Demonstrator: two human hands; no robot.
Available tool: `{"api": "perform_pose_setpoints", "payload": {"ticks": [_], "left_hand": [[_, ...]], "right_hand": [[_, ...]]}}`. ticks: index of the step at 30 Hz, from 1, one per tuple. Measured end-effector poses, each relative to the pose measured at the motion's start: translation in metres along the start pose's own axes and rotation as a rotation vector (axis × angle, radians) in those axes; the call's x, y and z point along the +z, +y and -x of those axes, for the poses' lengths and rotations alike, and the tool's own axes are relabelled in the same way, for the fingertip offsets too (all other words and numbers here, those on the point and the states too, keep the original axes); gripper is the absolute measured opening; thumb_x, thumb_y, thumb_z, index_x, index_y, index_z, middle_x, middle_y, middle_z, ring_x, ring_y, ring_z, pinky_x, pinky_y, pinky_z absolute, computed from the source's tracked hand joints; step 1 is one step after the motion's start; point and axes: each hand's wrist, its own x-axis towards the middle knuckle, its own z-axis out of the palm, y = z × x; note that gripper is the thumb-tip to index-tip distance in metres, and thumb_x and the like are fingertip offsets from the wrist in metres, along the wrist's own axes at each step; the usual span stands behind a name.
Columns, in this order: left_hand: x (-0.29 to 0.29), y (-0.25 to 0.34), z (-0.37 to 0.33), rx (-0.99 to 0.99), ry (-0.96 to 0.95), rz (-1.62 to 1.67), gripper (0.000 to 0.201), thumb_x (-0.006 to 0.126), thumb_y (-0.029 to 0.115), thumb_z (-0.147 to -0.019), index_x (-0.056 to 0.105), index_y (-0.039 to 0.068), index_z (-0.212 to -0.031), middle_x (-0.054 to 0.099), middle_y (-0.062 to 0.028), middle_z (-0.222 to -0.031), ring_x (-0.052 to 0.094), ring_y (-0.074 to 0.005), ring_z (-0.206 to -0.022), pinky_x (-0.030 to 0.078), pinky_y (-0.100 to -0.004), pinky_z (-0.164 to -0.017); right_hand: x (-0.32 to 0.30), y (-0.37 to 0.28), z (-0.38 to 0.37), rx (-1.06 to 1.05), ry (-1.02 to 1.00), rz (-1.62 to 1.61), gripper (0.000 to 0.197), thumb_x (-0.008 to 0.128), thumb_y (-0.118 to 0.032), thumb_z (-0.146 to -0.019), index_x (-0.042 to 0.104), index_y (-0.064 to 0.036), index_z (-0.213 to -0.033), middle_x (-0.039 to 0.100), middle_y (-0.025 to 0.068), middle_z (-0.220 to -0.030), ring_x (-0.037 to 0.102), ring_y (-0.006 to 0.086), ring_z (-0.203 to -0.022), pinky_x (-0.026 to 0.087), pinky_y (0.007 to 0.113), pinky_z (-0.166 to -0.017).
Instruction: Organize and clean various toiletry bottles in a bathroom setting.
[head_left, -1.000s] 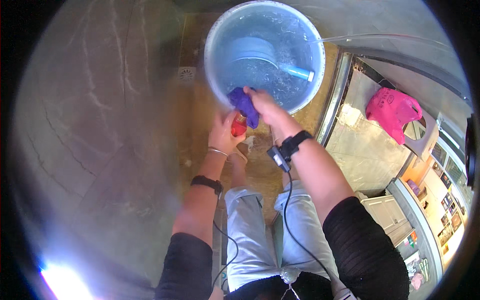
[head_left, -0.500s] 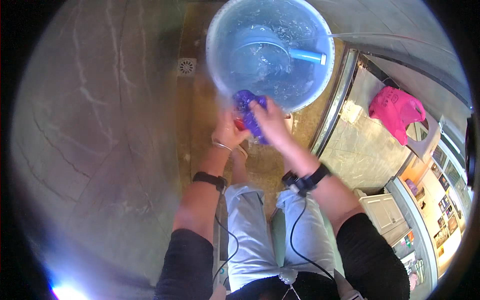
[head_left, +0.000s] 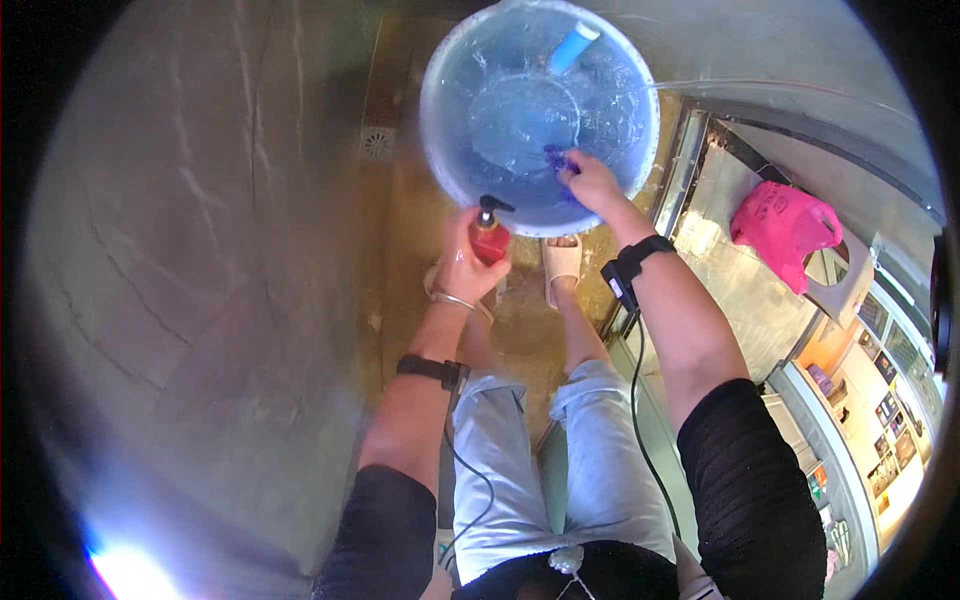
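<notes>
A red pump bottle [head_left: 490,243] with a black pump head stands upright in my left hand [head_left: 463,258], the fingers wrapped round its body beside the basin's near rim. At the near right, inside the large round basin [head_left: 437,150] of water, my right hand [head_left: 592,184] grips a soft purple wash cloth [head_left: 563,163]. The cloth hangs partly in the water, and its exact shape is hard to make out. A blue dipper [head_left: 573,48] lies in the water, its handle pointing to the far side.
A thin clear hose [head_left: 720,84] reaches the basin's right rim. Left of the basin is a floor drain [head_left: 377,143]. My sandalled foot [head_left: 562,265] stands close below the rim. Beyond a raised metal sill [head_left: 678,185], a pink plastic bag [head_left: 785,228] rests on a pale stool [head_left: 848,285].
My hands have parted. The right one has carried the purple cloth off the bottle into the basin; the left still holds the bottle. The dipper has turned, its handle swinging from right to far side.
</notes>
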Motion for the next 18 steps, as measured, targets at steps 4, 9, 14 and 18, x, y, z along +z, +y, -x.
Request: {"api": "perform_pose_setpoints", "payload": {"ticks": [4,9,14,18], "left_hand": [[-0.023,-0.014,0.013,-0.122,-0.125,-0.172,0.075,0.074,0.012,-0.057,0.038,0.008,-0.122,0.04,-0.0214,-0.11,0.047,-0.04,-0.1,0.044,-0.0455,-0.085],[-0.021,-0.015,0.011,-0.025,-0.227,-0.39,0.072,0.074,0.012,-0.056,0.042,0.008,-0.121,0.041,-0.0215,-0.112,0.048,-0.0416,-0.1,0.044,-0.0465,-0.085],[-0.022,-0.016,-0.005,0.148,-0.177,-0.202,0.07,0.074,0.008,-0.057,0.042,0.007,-0.119,0.04,-0.0201,-0.111,0.045,-0.0396,-0.103,0.044,-0.045,-0.086],[-0.02,-0.026,-0.005,0.117,-0.063,-0.144,0.07,0.075,0.008,-0.057,0.04,0.007,-0.118,0.039,-0.0181,-0.11,0.044,-0.0376,-0.104,0.042,-0.0435,-0.088]], "right_hand": [[0.013,-0.081,0.056,-0.076,-0.15,-0.826,0.043,0.057,-0.039,-0.087,0.055,-0.0027,-0.109,0.06,0.0206,-0.1,0.059,0.0346,-0.094,0.046,0.041,-0.082],[0.066,-0.089,0.048,-0.156,0.055,-0.54,0.045,0.059,-0.041,-0.087,0.058,0.0009,-0.102,0.064,0.0127,-0.086,0.061,0.0241,-0.074,0.048,0.034,-0.068],[0.045,-0.03,-0.006,0.197,-0.226,-0.658,0.046,0.058,-0.039,-0.087,0.06,0.0049,-0.103,0.066,0.0167,-0.093,0.062,0.0245,-0.075,0.049,0.036,-0.069],[0.019,0.004,-0.021,-0.042,0.408,0.003,0.041,0.059,-0.034,-0.085,0.058,0.0004,-0.107,0.062,0.02,-0.104,0.061,0.0357,-0.091,0.048,0.042,-0.079]]}}
